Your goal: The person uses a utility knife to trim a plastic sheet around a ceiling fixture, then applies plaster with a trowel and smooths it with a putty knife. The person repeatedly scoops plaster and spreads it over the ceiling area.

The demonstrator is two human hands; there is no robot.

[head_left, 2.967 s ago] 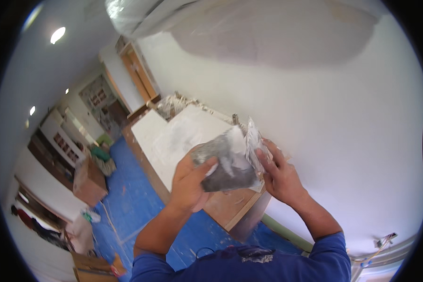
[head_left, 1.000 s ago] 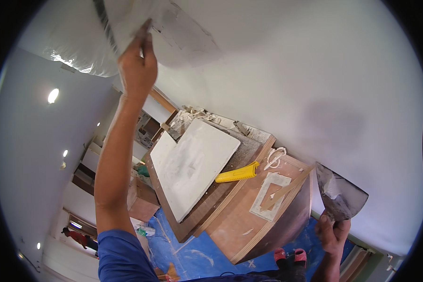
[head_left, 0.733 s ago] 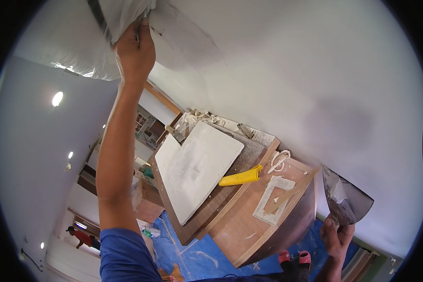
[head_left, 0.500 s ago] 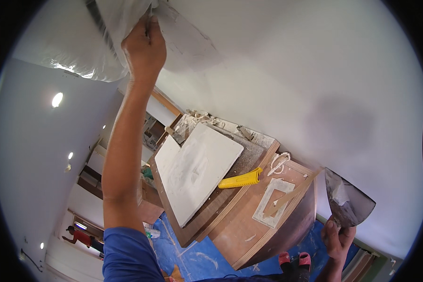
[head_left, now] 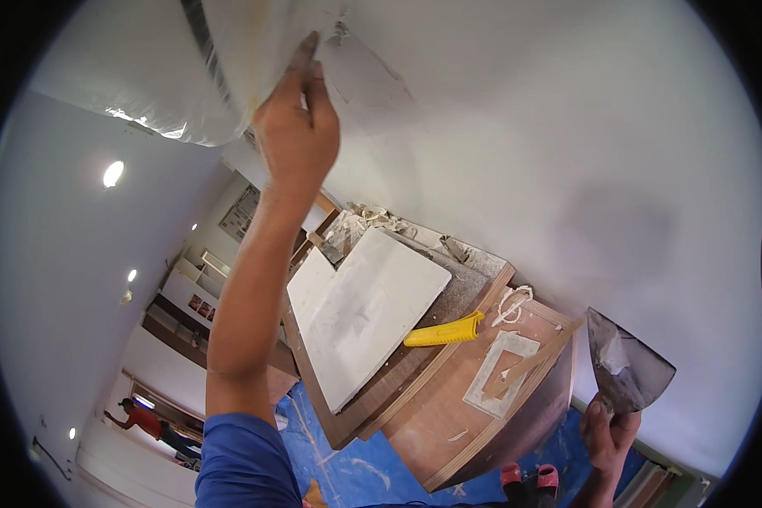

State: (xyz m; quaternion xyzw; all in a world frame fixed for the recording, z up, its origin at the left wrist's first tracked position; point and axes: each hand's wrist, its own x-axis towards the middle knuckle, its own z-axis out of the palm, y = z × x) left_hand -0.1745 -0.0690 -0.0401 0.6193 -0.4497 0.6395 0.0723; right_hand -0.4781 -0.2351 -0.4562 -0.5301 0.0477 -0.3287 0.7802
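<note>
My left hand [head_left: 299,127] is raised to the wall [head_left: 483,144] at the upper left, beside a clear plastic sheet [head_left: 161,76]. Its fingers are pinched together around something thin and dark at their tips, too blurred to name. Just right of the fingertips, the wall has a rough grey spot and a faint outlined patch. Low on the right, my right hand [head_left: 610,436] grips a broad putty knife [head_left: 643,368], blade up. A lump of white putty [head_left: 614,354] sits on the blade.
Below the wall stands a wooden cabinet [head_left: 449,423], holding white boards [head_left: 381,296], a yellow cutter-like tool [head_left: 443,330], a pale rectangular frame [head_left: 499,372], a wooden strip and debris. Blue sheeting [head_left: 330,449] covers the floor. Far left, a person in red [head_left: 144,419] stands.
My left hand has shifted right and slightly down along the wall, away from the plastic sheet. My right hand holds the putty knife almost still. The view has turned slightly.
</note>
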